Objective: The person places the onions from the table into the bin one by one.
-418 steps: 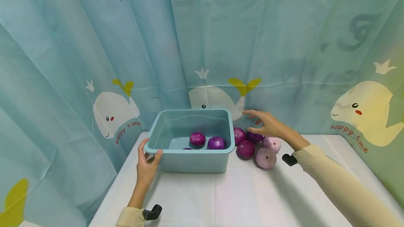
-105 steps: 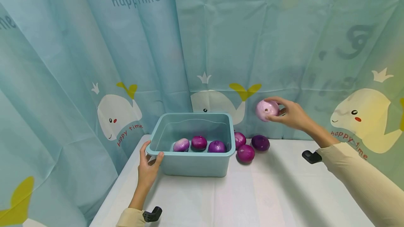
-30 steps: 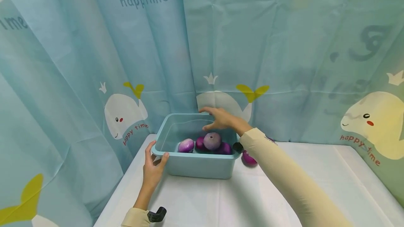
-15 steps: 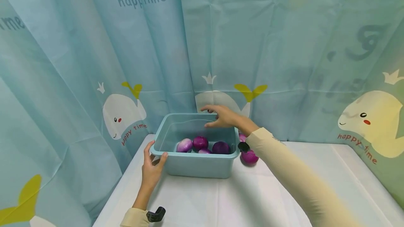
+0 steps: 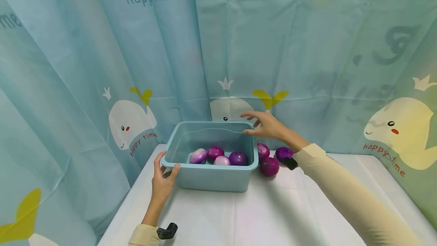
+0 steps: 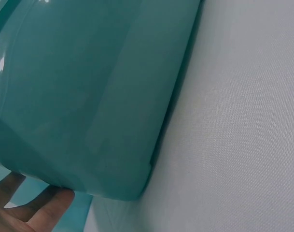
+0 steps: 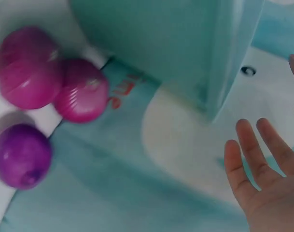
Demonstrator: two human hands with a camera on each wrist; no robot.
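Observation:
A teal plastic bin (image 5: pixel 213 177) stands on the table with several red onions (image 5: pixel 238 158) on its floor, one of them a paler onion (image 5: pixel 222 160). My left hand (image 5: pixel 162 183) grips the bin's near left corner, thumb at the front and fingers along the side. In the left wrist view its fingertips (image 6: pixel 52 208) touch the bin wall. My right hand (image 5: pixel 264 125) hovers over the bin's right rim with spread fingers and nothing in it. Right of the bin lie three onions: a magenta one (image 5: pixel 269 167), another behind it (image 5: pixel 263 152), and a dark purple one (image 5: pixel 283 154) partly hidden by the wrist camera.
White cloth covers the table (image 5: pixel 218 215). A blue-green curtain (image 5: pixel 246 48) printed with whales hangs directly behind the bin and the onions. Black cameras sit on both wrists, the left wrist camera (image 5: pixel 167 231) low over the table.
Earlier, my right hand carried a pale onion from the right side to the bin and let it go; it now lies inside. Since then the hand has moved right, back over the rim. My left hand stays put.

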